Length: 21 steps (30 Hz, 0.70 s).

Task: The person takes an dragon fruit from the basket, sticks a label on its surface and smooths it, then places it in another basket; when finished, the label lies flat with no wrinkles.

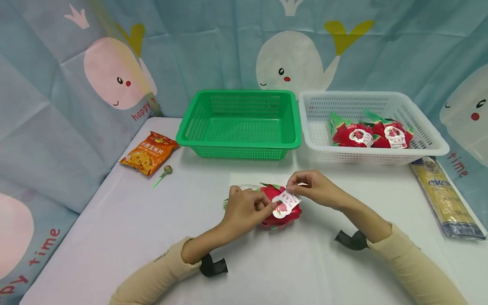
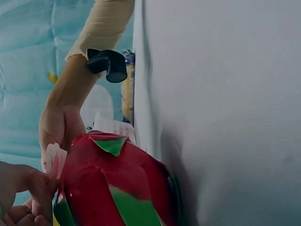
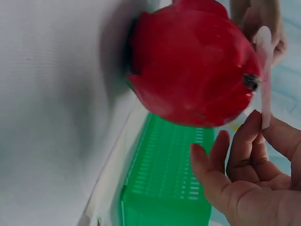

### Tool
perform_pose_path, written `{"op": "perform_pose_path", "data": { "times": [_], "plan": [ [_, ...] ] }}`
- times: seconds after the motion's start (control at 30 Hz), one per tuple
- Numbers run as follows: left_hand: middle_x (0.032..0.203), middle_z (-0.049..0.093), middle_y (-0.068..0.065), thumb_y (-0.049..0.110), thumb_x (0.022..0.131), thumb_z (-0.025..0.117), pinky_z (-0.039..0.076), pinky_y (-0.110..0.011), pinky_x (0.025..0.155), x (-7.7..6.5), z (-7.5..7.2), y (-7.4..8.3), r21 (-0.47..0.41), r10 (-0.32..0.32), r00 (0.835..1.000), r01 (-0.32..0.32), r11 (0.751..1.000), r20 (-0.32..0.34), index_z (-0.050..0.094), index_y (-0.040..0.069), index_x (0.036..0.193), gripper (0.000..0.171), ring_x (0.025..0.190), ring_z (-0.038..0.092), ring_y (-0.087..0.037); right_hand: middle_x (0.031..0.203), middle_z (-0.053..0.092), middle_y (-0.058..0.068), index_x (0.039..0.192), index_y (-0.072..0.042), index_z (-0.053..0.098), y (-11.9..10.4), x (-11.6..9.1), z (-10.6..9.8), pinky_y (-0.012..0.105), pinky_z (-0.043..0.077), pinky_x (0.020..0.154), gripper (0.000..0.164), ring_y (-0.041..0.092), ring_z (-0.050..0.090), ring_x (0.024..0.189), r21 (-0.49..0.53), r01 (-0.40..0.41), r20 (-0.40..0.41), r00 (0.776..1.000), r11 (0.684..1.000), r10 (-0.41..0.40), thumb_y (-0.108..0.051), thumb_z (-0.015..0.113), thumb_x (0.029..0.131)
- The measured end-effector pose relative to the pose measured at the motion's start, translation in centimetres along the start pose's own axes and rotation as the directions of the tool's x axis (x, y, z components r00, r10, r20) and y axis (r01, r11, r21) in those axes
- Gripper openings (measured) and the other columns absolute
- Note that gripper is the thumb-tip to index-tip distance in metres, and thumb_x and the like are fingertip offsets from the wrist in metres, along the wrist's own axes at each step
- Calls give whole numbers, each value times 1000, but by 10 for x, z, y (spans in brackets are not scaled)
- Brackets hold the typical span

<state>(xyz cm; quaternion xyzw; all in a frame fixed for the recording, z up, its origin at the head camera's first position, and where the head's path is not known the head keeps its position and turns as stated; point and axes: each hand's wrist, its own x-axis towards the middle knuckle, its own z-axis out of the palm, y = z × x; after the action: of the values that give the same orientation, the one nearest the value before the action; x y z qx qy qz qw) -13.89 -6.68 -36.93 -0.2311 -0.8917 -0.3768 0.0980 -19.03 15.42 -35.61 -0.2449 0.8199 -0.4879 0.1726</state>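
Observation:
A red dragon fruit point(image 1: 293, 215) with green-tipped scales lies on the white table in front of me. Over its upper side is a white label sticker point(image 1: 285, 204) printed with a dragon fruit picture. My left hand point(image 1: 244, 212) lies over the fruit's leafy left end, thumb and finger pinching the label's lower left edge. At the opposite end my right hand point(image 1: 314, 186) pinches the label's upper right corner between thumb and fingertip. In the right wrist view the label point(image 3: 265, 89) stands edge-on along the fruit's side, its pinched end clear of the red skin.
Behind the fruit stand a green basket point(image 1: 238, 145) and a white basket point(image 1: 373, 153) holding labelled dragon fruits point(image 1: 352, 133). An orange snack bag point(image 1: 149, 152) and a lollipop point(image 1: 166, 170) lie at left, a long yellow pasta pack point(image 1: 446, 197) at right. A pale sheet point(image 1: 244, 178) lies behind the fruit.

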Motion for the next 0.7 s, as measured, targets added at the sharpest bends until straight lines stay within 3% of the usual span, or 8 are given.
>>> {"op": "perform_pose_path", "data": {
  "times": [0.23,0.33,0.43,0.57,0.7],
  "plan": [
    [41,36,17,24,74,66,23,-27,65,3,-2,3,184,49,998,-53,981,27,54,23,51,26,42,32,5,82,62,3,84,-9,63,4,3,9,23,48,65,8,8,54,74,-18,38,-35,999,999,-39,-17,62,87],
    [42,36,15,27,72,70,24,-23,60,3,-1,2,198,75,997,-78,977,22,51,22,50,29,45,32,1,83,60,4,84,-8,61,4,2,13,22,49,65,9,8,53,73,-1,42,-57,997,999,-42,-16,62,88],
    [54,45,11,27,71,77,30,-21,60,2,2,-2,184,140,990,-136,974,-6,54,19,60,26,60,38,-5,81,57,4,84,-7,60,6,1,15,23,49,64,9,7,51,71,15,31,-68,997,999,-29,-15,61,89],
    [85,54,3,23,72,78,43,-24,75,1,8,-7,153,267,963,-259,954,-31,67,16,84,19,87,46,-14,76,51,2,85,-6,59,12,2,17,23,48,62,10,6,47,69,10,16,-78,997,1000,-15,-15,61,89],
    [98,56,-2,22,73,77,49,-26,83,-1,12,-13,178,383,922,-368,913,-55,73,15,97,25,97,52,-17,74,50,1,85,-4,58,12,1,18,20,46,63,12,5,46,67,-21,9,-82,997,1000,-11,-15,60,89]
  ]
}}
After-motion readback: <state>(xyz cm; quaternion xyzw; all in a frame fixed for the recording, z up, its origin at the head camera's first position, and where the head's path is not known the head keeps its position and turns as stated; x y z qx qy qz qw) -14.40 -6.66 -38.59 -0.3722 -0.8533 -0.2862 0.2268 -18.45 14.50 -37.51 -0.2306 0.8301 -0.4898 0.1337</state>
